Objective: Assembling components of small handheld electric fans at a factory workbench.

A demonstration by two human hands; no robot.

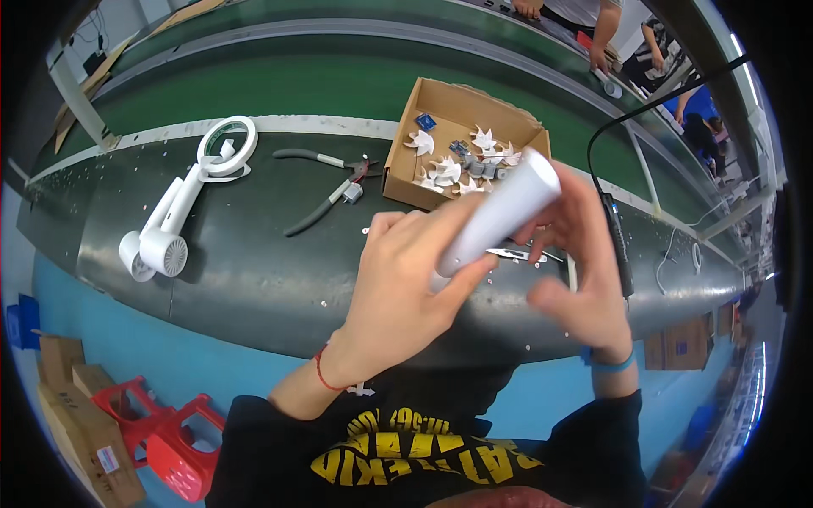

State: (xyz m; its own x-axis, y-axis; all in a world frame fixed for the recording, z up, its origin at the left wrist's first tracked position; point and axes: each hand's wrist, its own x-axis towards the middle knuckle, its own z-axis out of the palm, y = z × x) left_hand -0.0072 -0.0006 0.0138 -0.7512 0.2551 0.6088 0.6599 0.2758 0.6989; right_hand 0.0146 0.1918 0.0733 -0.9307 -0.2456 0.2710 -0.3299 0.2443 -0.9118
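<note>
A white plastic tube (500, 216), shaped like a small fan handle, is tilted in my left hand (402, 275), whose fingers and thumb wrap its lower part. Beside the tube's upper end is my right hand (589, 271), partly blurred, with its thumb apart from its curled fingers. Its fingertips reach behind the tube, and I cannot make out whether they touch it. Below the tube shows a thin whitish, pointed piece (508, 253). Beyond my hands, a cardboard box (406, 182) holds several white fan impellers (445, 171), small grey motors and blue parts.
Grey-handled pliers (326, 158) lie left of the box by a small metal part (352, 193). Further left are white handheld fans (165, 229) and a tape roll (251, 140). A corded black tool (618, 245) lies at right. Beyond runs a green conveyor (322, 85); co-workers stand across it.
</note>
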